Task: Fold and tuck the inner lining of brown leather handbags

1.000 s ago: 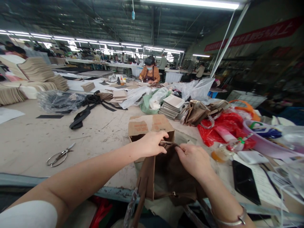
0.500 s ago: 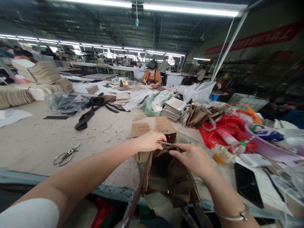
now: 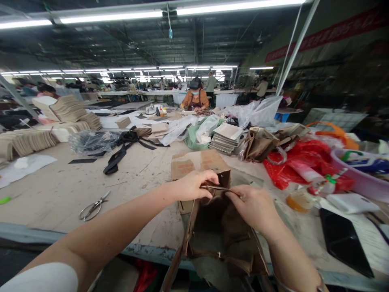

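A brown handbag (image 3: 225, 231) stands open at the table's front edge, its lining facing me and its straps hanging below. My left hand (image 3: 199, 184) is closed on the left part of the bag's far rim, thumb below and fingers curled over it. At the right part of that same rim, my right hand (image 3: 253, 205) pinches the edge between thumb and fingers. Right behind the bag sits a cardboard box (image 3: 199, 162), partly covered by my left hand and the bag.
Scissors (image 3: 94, 207) lie left of my forearm. Black straps (image 3: 114, 156) and stacked grey boards (image 3: 226, 138) are farther back. To the right are a red plastic bag (image 3: 291, 162), a bottle of amber liquid (image 3: 299, 200) and a phone (image 3: 345, 239). A co-worker (image 3: 195, 97) sits opposite.
The view has shifted, so the table things appear farther right. My right fingers, stretched along the rim before, are now bent in a pinch on it. My left hand stays at the rim.
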Tool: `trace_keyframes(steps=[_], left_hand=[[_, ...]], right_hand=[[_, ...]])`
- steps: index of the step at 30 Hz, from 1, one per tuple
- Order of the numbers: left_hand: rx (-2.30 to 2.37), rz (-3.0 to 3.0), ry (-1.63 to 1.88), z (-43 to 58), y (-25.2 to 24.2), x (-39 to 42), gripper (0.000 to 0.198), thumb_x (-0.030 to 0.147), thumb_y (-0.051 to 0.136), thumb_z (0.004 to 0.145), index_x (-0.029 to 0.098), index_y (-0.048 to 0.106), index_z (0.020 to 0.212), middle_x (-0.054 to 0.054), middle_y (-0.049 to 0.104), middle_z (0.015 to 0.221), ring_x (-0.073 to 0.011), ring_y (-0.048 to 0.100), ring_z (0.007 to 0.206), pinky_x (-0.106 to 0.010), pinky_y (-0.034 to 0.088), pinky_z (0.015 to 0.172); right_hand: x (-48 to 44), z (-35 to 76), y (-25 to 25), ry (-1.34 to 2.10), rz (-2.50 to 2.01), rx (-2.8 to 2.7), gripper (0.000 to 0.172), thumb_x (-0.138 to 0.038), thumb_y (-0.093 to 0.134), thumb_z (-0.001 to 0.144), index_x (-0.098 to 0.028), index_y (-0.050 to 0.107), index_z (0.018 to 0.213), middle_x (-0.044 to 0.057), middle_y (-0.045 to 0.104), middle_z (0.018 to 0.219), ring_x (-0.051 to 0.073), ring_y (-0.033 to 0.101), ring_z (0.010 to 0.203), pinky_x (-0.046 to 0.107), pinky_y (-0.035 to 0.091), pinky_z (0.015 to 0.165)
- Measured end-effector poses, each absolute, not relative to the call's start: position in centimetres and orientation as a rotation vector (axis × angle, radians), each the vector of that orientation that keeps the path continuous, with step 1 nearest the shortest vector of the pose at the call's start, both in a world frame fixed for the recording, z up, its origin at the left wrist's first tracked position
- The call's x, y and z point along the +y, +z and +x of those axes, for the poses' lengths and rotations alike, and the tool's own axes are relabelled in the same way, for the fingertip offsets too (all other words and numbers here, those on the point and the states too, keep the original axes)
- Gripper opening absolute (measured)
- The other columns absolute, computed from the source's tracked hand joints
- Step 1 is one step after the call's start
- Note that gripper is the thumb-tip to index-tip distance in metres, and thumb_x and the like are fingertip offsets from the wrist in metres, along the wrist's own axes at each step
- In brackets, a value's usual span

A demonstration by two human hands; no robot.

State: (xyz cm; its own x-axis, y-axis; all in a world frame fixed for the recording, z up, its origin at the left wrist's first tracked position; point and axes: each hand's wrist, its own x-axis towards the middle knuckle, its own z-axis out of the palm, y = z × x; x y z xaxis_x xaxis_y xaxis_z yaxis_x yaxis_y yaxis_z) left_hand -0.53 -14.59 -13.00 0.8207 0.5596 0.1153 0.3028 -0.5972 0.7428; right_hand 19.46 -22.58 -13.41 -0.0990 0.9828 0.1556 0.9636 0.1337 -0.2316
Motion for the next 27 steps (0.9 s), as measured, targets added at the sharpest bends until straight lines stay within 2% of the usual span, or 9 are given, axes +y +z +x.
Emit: trace_keyframes(steps=[5,12,16,20,24,27], left_hand=[[0.698,2.537,0.396,0.0,-12.1,-15.1,0.030,0.019,0.071,0.068,0.019,0.053,0.093,-0.005,0.061,0.108,-0.0193,0.057,0.100,-0.028,0.041,0.085],[0.878,2.758,0.404,0.9,-11.6,-16.9,0.017,0.014,0.061,0.076,0.021,0.054,0.090,-0.003,0.055,0.121,-0.0189,0.056,0.104,-0.029,0.043,0.088],[1.000,2.838,0.487,1.4,-12.1,-17.9,0.012,0.023,0.065,0.076,0.020,0.058,0.085,-0.004,0.059,0.114,-0.0204,0.058,0.101,-0.031,0.044,0.088],[1.103,2.854,0.617,1.9,-12.7,-18.3,0.015,0.032,0.066,0.077,0.019,0.060,0.082,-0.005,0.064,0.104,-0.0207,0.060,0.094,-0.035,0.045,0.087],[1.089,2.834,0.674,2.1,-13.0,-18.1,0.003,0.022,0.062,0.079,0.019,0.064,0.078,-0.004,0.066,0.099,-0.0186,0.060,0.090,-0.035,0.044,0.090],[1.009,2.724,0.693,2.0,-13.2,-17.6,0.009,0.017,0.057,0.080,0.020,0.065,0.075,-0.003,0.067,0.097,-0.0162,0.061,0.089,-0.029,0.047,0.084]], right_hand=[[-22.7,19.5,-13.3,0.094,-1.914,-2.120,0.027,-0.031,0.046,0.088,-0.024,0.067,0.072,0.000,0.070,0.079,0.015,0.062,0.076,0.025,0.033,0.060],[-23.0,19.5,-13.4,0.053,-1.940,-2.086,0.029,-0.032,0.047,0.088,-0.023,0.065,0.067,0.001,0.069,0.076,0.015,0.061,0.074,0.026,0.030,0.057],[-23.3,19.3,-13.4,0.072,-1.950,-2.068,0.029,-0.032,0.046,0.088,-0.023,0.065,0.068,0.002,0.069,0.076,0.015,0.062,0.074,0.026,0.031,0.057],[-23.4,19.2,-13.6,0.034,-1.927,-2.060,0.029,-0.032,0.046,0.088,-0.023,0.065,0.068,0.001,0.069,0.076,0.015,0.061,0.074,0.026,0.031,0.059],[-23.3,19.2,-13.8,0.036,-1.922,-2.050,0.030,-0.033,0.045,0.089,-0.023,0.064,0.067,0.002,0.069,0.076,0.015,0.061,0.074,0.026,0.031,0.059],[-23.2,19.3,-13.7,0.057,-1.925,-2.050,0.031,-0.033,0.045,0.089,-0.023,0.064,0.067,0.001,0.069,0.076,0.015,0.061,0.074,0.026,0.031,0.059]])
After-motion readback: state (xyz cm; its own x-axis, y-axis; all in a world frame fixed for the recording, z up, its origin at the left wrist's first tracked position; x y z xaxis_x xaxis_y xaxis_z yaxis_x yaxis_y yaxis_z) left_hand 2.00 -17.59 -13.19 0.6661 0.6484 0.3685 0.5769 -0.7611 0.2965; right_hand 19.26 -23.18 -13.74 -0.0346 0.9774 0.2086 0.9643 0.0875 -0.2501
